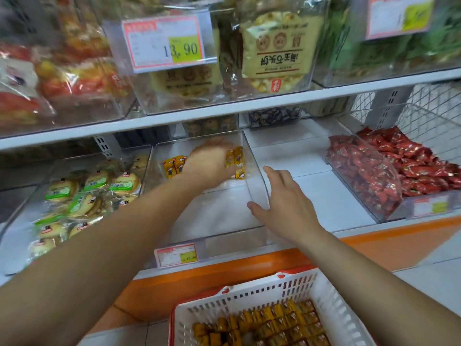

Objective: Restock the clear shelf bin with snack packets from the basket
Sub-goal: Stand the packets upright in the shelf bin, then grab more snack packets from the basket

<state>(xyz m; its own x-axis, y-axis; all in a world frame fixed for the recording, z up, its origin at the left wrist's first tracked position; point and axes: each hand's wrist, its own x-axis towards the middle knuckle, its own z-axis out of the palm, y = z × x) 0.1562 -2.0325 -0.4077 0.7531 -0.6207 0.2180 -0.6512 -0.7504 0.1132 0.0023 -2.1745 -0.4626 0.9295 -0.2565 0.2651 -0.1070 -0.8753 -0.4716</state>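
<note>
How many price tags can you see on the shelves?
4 price tags: one on the upper middle bin, one at the top right, one on the front of the clear shelf bin, one on the red packets' bin. Others may be out of view.

"13.90" on the upper price tag [162, 43]

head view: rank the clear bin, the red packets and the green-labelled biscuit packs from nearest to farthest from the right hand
1. clear bin: the right hand touches its right wall.
2. red packets: to the hand's right, across a bare stretch of shelf.
3. green-labelled biscuit packs: far left, beyond the whole width of the clear bin.
</note>
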